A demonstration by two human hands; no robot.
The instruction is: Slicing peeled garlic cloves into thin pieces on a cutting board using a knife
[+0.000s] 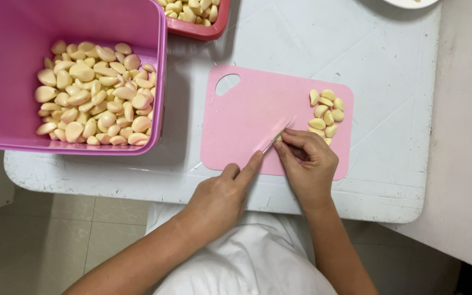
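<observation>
**Knife on a garlic clove at the pink board**

Head view: the left hand (219, 196) is closed around a knife (278, 136), forefinger laid along it, the thin blade angled up to the right over the pink cutting board (247, 120) on the white counter (389, 65). The right hand (308, 161) pinches a small clove under the blade tip; the clove itself is mostly hidden by the fingers. Just beyond lies a heap of peeled garlic cloves (324, 112) on the board's right side. A purple tub (6, 65) of cloves stands to the left, a red tub (203, 30) behind. The step looks like trimming one clove; the cut calls for a short stroke clear of the fingertips.
</observation>
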